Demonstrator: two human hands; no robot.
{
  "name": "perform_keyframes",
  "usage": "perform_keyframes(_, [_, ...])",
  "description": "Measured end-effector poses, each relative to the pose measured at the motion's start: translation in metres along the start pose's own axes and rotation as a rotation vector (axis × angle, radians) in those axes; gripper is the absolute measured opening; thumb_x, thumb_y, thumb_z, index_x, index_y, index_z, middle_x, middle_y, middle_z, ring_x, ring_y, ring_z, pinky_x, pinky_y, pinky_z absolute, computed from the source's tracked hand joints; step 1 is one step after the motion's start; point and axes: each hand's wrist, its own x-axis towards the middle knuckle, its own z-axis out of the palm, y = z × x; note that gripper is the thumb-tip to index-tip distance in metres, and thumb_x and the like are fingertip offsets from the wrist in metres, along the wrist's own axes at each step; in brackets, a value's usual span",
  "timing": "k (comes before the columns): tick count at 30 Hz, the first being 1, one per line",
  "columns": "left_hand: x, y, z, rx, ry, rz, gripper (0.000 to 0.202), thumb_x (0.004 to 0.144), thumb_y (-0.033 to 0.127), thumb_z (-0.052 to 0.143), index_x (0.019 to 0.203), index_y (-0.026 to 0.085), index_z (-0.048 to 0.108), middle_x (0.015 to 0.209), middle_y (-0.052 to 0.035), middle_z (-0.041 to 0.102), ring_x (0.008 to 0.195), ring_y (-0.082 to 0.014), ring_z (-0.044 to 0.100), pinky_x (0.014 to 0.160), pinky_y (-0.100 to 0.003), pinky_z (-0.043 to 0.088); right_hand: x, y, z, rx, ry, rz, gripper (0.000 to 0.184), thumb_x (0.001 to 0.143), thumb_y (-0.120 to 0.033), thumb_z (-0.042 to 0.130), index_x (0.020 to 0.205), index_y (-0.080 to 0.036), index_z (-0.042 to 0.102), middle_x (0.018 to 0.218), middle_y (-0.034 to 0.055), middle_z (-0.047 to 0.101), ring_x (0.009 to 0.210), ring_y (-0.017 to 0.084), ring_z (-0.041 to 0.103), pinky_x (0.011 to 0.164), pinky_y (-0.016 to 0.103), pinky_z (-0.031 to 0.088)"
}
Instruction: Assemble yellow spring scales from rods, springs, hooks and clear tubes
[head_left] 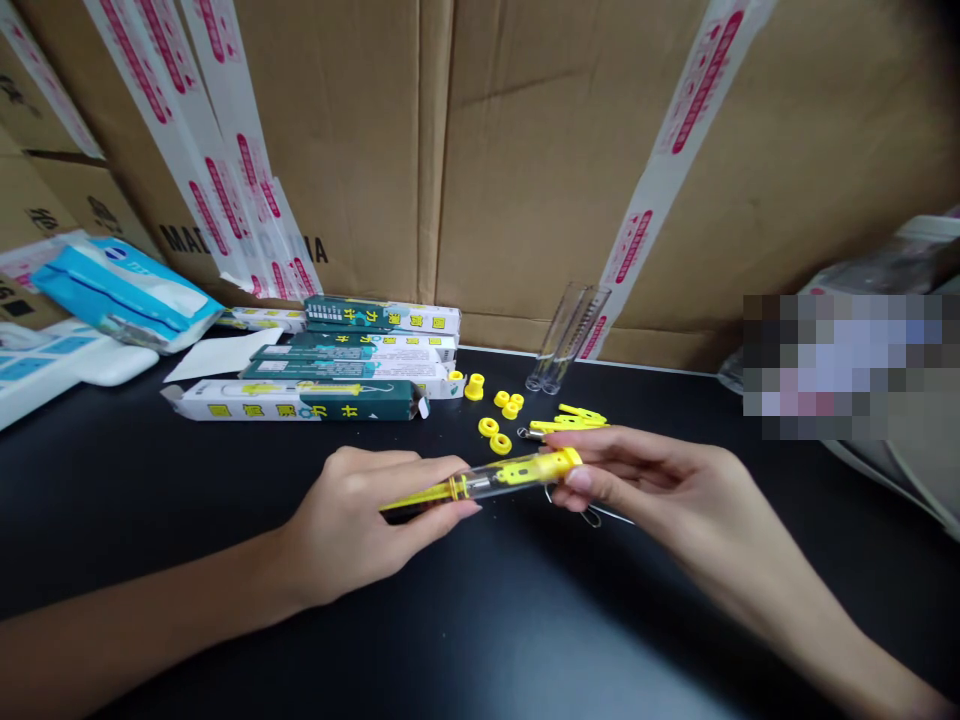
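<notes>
Between my two hands lies a spring scale (491,478), a clear tube with yellow parts and a piece of metal inside. My left hand (367,520) is closed round its left part, where a long yellow piece runs under the fingers. The thumb and fingers of my right hand (637,480) pinch the yellow cap at the tube's right end. Below the right fingers a thin wire hook (591,517) shows; its other end is hidden. Just behind my right hand are several flat yellow strips (574,420) with a small metal spring end.
Several yellow caps and rings (495,432) lie mid-table. Two clear tubes (559,340) stand against the cardboard (517,180). Green and white boxes (300,402) are stacked at the back left, near a blue packet (124,290) and a white power strip (45,375). A blurred patch covers the right.
</notes>
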Motion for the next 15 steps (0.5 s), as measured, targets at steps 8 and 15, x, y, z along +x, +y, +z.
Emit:
perform_keyframes(8, [-0.007,0.002,0.005,0.031,-0.060,-0.051,0.014,0.091,0.022,0.071,0.104,0.020,0.072,0.084,0.0042,0.077,0.065,-0.0094,0.069,0.064,-0.019,0.050,0.007,-0.009,-0.004,-0.044,-0.136,0.032,0.028,0.072,-0.041,0.089,0.087,-0.020,0.077,0.085,0.0030,0.075,0.077,0.015,0.070,0.075,0.022,0.058])
perform_keyframes(15, [0.000,0.004,0.001,0.017,-0.035,-0.275,0.014,0.081,0.032,0.078,0.092,0.023,0.074,0.071,0.0056,0.069,0.056,-0.0095,0.059,0.056,-0.019,0.046,0.005,-0.015,-0.007,-0.081,-0.117,0.003,0.033,0.073,-0.043,0.087,0.091,-0.020,0.074,0.099,0.0069,0.075,0.090,0.022,0.072,0.087,0.032,0.060])
